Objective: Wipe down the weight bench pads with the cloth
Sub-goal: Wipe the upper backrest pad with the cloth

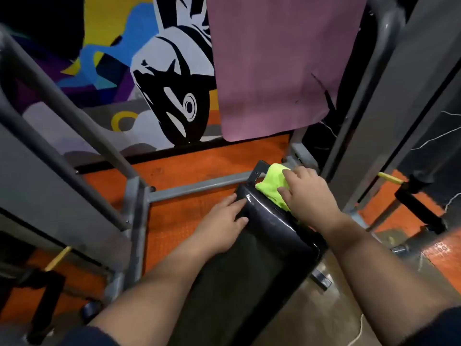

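A long black bench pad [252, 258] runs from the bottom centre up to the middle of the view. A bright yellow-green cloth [272, 184] lies bunched over the pad's far end. My right hand [309, 196] presses on the cloth, fingers spread over it and partly covering it. My left hand [222, 221] rests flat on the pad's left edge near the far corner, fingers apart, holding nothing. A black metal bracket [257, 172] sticks out just beyond the cloth.
Grey steel frame bars [134, 216] stand close on the left, and a grey upright [389, 103] rises on the right. A pink mat [277, 71] hangs ahead against a painted wall. The floor [187, 168] is orange. Yellow-handled pins [390, 178] stick out from the frame.
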